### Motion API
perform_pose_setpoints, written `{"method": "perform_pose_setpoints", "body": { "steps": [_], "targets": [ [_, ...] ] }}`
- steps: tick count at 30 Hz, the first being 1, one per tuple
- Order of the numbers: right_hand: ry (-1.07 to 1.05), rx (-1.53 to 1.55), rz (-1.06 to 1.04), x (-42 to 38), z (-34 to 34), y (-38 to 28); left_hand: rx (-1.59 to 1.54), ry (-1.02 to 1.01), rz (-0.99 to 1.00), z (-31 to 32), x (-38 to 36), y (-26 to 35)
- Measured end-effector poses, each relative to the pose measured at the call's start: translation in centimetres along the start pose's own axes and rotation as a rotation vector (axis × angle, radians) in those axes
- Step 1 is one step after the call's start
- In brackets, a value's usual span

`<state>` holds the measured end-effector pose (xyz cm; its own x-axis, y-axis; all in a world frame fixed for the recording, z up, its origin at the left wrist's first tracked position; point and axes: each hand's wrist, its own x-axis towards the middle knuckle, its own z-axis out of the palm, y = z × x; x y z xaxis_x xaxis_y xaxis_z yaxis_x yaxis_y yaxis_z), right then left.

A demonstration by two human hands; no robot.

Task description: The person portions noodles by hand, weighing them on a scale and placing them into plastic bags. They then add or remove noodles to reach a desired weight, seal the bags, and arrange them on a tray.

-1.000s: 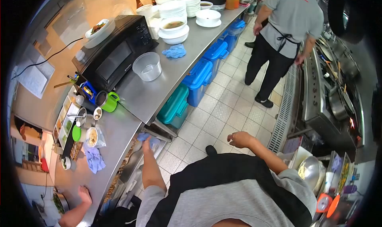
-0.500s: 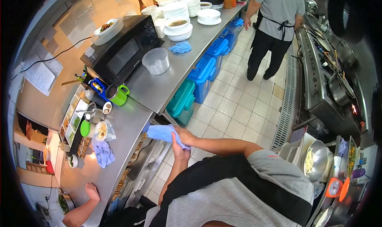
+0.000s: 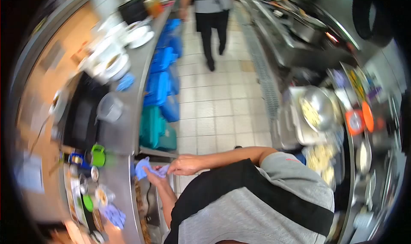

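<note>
A blue cloth is held between both my hands, just off the edge of the steel counter. My left hand grips the cloth from below. My right hand pinches its right end, with the forearm reaching across my black apron. The picture is blurred by head movement.
On the counter stand a black microwave, a clear tub, a green mug, another blue cloth and stacked white bowls. Blue and teal bins sit under it. A person in grey walks away down the tiled aisle. A stove line runs along the right.
The view has swung to the right and blurred. My left hand took the cloth off the counter edge, my right hand joined it, and both now hold it closer to my body. The other person has moved further away.
</note>
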<state>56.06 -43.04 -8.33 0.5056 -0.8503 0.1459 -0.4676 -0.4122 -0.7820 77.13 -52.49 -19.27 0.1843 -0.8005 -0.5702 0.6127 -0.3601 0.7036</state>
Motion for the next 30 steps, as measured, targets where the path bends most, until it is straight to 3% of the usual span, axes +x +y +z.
{"method": "perform_pose_setpoints", "body": {
  "steps": [1, 3, 4, 6, 10, 14, 18, 19, 25, 26, 28, 29, 30],
  "targets": [
    [0.126, -0.068, -0.059, -1.9, -0.7, 1.4, -0.002, 0.028, 0.054, -1.0, 1.6, -1.7],
    [0.289, -0.077, 0.143, -7.0, -4.1, 2.5, 0.346, 0.032, 0.269, -4.0, 5.0, -5.6],
    [0.376, -0.076, 0.250, -9.9, -5.1, 3.4, 0.408, -0.031, 0.243, -1.6, 4.6, -6.9],
    [0.553, -0.132, 0.365, -16.9, -6.5, 5.1, 0.677, -0.277, 0.210, 1.3, 4.9, -10.4],
    [0.751, -0.168, 0.834, -32.4, -6.3, 3.3, 1.117, -0.720, 0.163, 5.9, 3.2, -17.2],
    [0.866, -0.158, 1.213, -44.7, -3.3, -2.1, 1.469, -1.097, 0.140, 9.2, -0.1, -24.3],
    [0.894, -0.162, 1.361, -54.0, 0.4, -2.8, 1.771, -1.443, 0.130, 13.5, -6.6, -31.6],
    [0.898, -0.206, 1.373, -55.8, 0.6, -2.9, 1.553, -0.980, -0.245, 16.3, -9.3, -34.0],
    [0.990, -0.256, 1.442, -62.1, -2.7, -5.0, 1.344, -1.408, -0.099, 30.2, -27.2, -41.9],
    [1.090, -0.288, 1.475, -62.9, -3.0, -5.1, 1.356, -1.427, -0.107, 31.4, -29.4, -43.0],
    [1.315, -0.426, 1.492, -64.9, -3.4, -4.7, 1.299, -1.631, 0.042, 33.6, -33.2, -44.9],
    [1.331, -0.424, 1.507, -65.9, -3.4, -4.6, 1.305, -1.651, 0.037, 34.8, -35.0, -45.5],
    [1.434, -0.403, 1.590, -66.7, -3.6, -4.8, 1.304, -1.752, 0.274, 35.9, -36.9, -45.9]
  ]
}}
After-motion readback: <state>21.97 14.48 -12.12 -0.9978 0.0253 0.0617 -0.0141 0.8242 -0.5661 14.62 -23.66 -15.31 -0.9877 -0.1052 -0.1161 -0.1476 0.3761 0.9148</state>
